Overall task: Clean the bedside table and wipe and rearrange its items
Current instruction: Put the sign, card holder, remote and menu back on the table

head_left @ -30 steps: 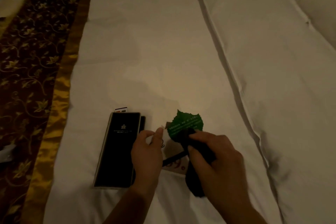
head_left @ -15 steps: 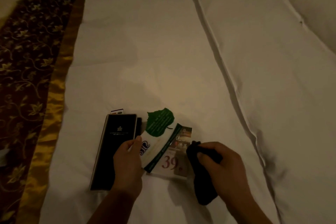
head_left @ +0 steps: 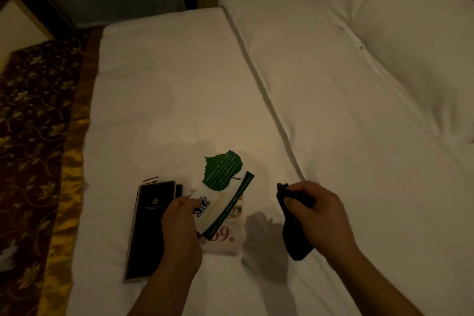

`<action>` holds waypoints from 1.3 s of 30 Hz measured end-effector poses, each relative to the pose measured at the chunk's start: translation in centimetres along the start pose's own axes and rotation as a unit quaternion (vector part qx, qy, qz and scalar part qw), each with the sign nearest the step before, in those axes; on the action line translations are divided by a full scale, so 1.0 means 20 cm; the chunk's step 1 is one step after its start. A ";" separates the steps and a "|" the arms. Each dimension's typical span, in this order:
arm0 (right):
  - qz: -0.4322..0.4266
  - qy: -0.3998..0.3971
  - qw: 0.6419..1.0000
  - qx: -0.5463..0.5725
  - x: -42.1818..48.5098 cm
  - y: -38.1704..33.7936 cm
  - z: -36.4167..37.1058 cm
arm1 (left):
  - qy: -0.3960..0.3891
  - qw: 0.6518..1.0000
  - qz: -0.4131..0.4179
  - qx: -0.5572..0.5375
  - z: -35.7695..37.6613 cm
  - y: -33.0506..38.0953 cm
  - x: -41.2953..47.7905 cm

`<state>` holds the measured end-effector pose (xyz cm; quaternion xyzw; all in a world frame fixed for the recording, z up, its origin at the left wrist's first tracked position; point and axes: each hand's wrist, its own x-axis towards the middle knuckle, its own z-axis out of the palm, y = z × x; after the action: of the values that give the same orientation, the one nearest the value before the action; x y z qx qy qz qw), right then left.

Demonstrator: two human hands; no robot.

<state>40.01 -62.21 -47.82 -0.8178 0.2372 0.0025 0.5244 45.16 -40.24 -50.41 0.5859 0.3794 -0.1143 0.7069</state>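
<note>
My left hand (head_left: 179, 223) pinches a white card with a green stripe (head_left: 221, 206) and a green leaf-shaped card (head_left: 222, 173), lifted a little above the white bed (head_left: 179, 84). Under them lies a card with a red "39" (head_left: 227, 237). A long black folder (head_left: 151, 226) lies on the bed beside my left hand, with a small card (head_left: 151, 180) and a dark item peeking out behind it. My right hand (head_left: 313, 210) grips a dark cloth (head_left: 295, 236), held apart to the right of the cards.
A folded white duvet (head_left: 359, 123) and a pillow (head_left: 415, 33) fill the right side. A brown and gold patterned bed runner (head_left: 38, 149) crosses the bed on the left. Dark wall panels stand behind the bed.
My right hand with the cloth has drawn away to the right of the leaf card. My left hand has picked up the striped card together with the leaf card. The view has tilted up.
</note>
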 end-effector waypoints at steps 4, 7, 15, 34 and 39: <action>-0.001 0.021 1.000 0.009 -0.06 -0.01 -0.21 | -0.019 1.000 -0.013 0.007 0.10 0.00 -0.15; 0.004 0.040 0.999 0.005 -0.11 0.04 -0.31 | -0.038 0.998 -0.044 0.007 0.18 -0.08 -0.23; 0.062 0.150 0.987 0.011 -0.39 0.27 -0.52 | -0.135 0.984 -0.087 0.083 0.35 -0.35 -0.43; 0.138 0.384 0.910 0.073 -1.33 0.84 -1.27 | -0.362 0.891 0.007 0.273 0.82 -1.00 -1.32; 0.163 0.404 0.898 0.066 -1.57 1.02 -1.53 | -0.385 0.873 0.018 0.300 0.94 -1.23 -1.61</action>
<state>-3.31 -83.32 -43.48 -0.6623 0.5578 -0.2583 0.4283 15.74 -73.72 -46.65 0.6863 0.0142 -0.4264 0.5890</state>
